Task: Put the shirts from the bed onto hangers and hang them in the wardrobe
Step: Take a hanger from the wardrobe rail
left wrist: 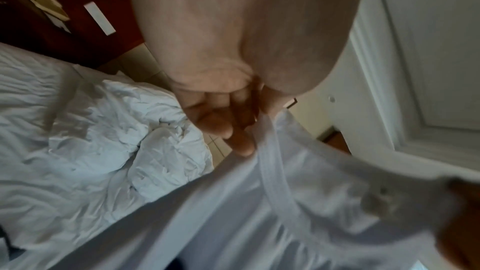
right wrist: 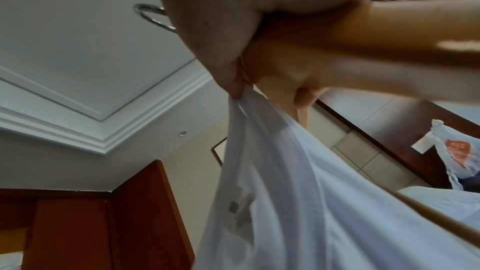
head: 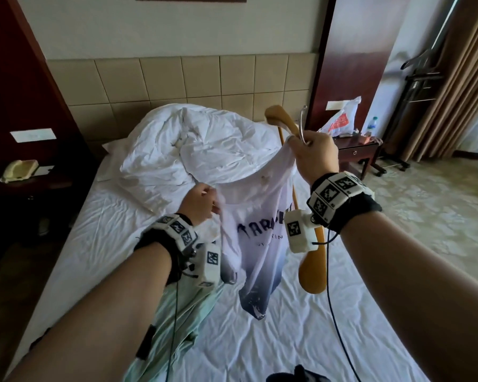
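Both forearms reach forward over the bed (head: 260, 340), the right raised higher than the left. The right hand (head: 313, 153) is clenched round the middle of a wooden hanger (head: 312, 271), at the base of its metal hook (head: 304, 125), and pinches one side of the white shirt's (head: 257, 244) neckline there. The left hand (head: 200, 202), lower, pinches the other side between thumb and curled fingers (left wrist: 233, 130). The shirt hangs between them, the hanger tilted steeply behind it. A pale green garment (head: 177, 321) lies on the bed beneath the left forearm.
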`<move>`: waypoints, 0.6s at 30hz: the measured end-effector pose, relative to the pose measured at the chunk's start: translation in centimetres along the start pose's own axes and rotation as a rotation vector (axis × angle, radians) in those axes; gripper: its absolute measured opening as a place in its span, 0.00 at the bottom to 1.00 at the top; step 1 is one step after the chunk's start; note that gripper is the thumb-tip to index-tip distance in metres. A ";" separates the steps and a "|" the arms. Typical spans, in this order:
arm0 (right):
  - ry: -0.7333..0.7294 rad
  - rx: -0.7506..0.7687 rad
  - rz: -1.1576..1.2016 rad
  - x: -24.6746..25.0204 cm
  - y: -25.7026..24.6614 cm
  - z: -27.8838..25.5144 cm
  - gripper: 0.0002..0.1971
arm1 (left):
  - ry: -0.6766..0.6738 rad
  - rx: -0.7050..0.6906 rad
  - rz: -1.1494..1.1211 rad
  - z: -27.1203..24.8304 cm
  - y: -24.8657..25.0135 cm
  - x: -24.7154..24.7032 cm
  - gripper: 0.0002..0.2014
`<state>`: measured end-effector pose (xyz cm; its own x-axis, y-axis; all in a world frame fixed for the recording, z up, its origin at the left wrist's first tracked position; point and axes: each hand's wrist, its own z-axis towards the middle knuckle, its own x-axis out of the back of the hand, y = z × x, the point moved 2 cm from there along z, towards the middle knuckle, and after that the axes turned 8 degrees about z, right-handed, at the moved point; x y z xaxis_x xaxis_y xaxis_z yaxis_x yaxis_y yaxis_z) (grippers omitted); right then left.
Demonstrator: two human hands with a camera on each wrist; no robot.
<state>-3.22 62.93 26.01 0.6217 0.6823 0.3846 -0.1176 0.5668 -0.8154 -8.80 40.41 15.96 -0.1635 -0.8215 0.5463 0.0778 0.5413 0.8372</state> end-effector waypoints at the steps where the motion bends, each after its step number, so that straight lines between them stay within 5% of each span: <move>1: -0.007 -0.010 -0.011 -0.1 0.5 0.0 0.19 | 0.016 0.029 -0.031 0.1 0.3 1.0 0.10; 6: -0.061 -0.069 0.033 -1.9 2.9 -0.2 0.22 | 0.067 0.099 -0.204 -0.4 2.5 4.5 0.17; 14: -0.156 -0.127 0.093 -4.5 5.0 -1.7 0.19 | 0.172 -0.010 -0.075 -0.6 4.2 8.3 0.08; 18: -0.208 -0.114 0.113 -5.2 5.1 -2.8 0.07 | 0.202 -0.059 0.164 -0.7 3.9 9.9 0.08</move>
<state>-4.87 61.02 18.62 0.4359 0.8253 0.3590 -0.0824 0.4338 -0.8972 -9.44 34.29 24.63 0.0547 -0.7462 0.6635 0.1452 0.6634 0.7341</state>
